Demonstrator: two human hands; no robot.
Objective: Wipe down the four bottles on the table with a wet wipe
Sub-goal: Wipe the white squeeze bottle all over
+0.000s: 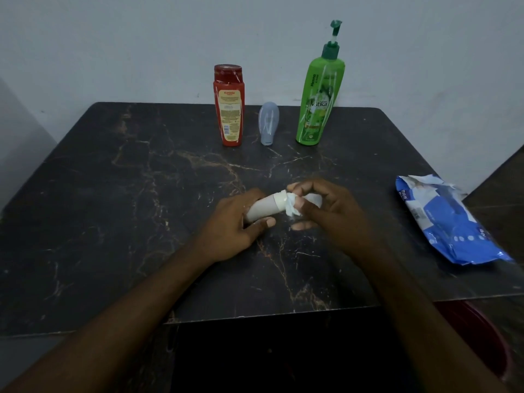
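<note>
My left hand (241, 219) grips a small white bottle (265, 209) lying sideways just above the middle of the dark marble table (113, 222). My right hand (329, 211) pinches a crumpled white wet wipe (292, 207) against the bottle's cap end. At the back of the table stand a red bottle (229, 104), a small grey-blue bottle (268, 122) standing on its cap, and a tall green pump bottle (319, 95).
A blue and white wet wipe pack (445, 219) lies open near the table's right edge. A pale wall stands right behind the bottles. Something dark red (476, 336) sits below the table's front right corner.
</note>
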